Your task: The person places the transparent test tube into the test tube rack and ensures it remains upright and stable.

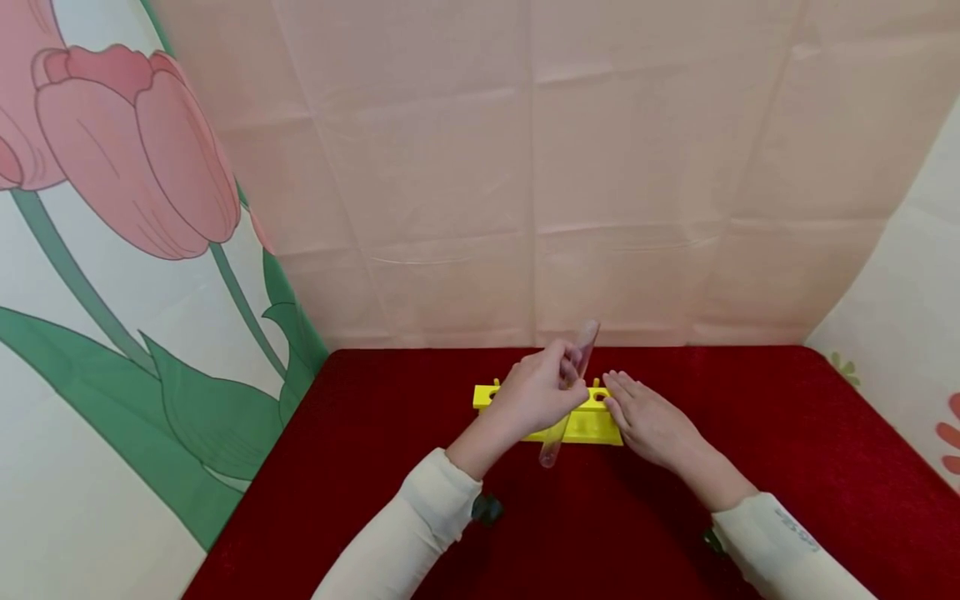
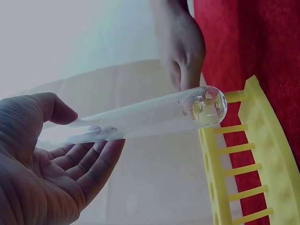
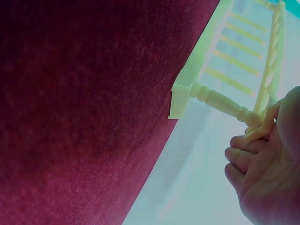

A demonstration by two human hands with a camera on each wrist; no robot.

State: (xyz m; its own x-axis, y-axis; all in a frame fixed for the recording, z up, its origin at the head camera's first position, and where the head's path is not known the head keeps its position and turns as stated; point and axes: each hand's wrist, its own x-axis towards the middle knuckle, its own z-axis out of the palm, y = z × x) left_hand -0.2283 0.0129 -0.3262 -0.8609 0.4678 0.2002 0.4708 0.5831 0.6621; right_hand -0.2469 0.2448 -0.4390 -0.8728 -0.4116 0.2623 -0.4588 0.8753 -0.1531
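In the head view, the left hand [image 1: 534, 393] is at five o'clock from the centre, its thumb and fingers clamped on a clear test tube [image 1: 556, 437]. The tube is tilted, its upper end towards one o'clock and its lower end towards seven, and it crosses in front of a yellow rack [image 1: 592, 427]; whether they touch cannot be told. The left wrist view shows the tube's rounded, closed end pointing to three o'clock.

The rack stands on the red worktop [image 1: 375, 442], also at five o'clock, with round holes along its upper bar. At four o'clock the right hand [image 1: 654, 423] grips the rack's right end, thumb and fingers closed about the end of the upper bar; its longer fingers lie close together in the head view.

Pale sleeves [image 1: 780, 546] cover both forearms. A pinkish creased backdrop [image 1: 450, 167] rises at twelve o'clock behind the worktop, and a panel with a large pink tulip [image 1: 142, 158] hangs at ten o'clock.
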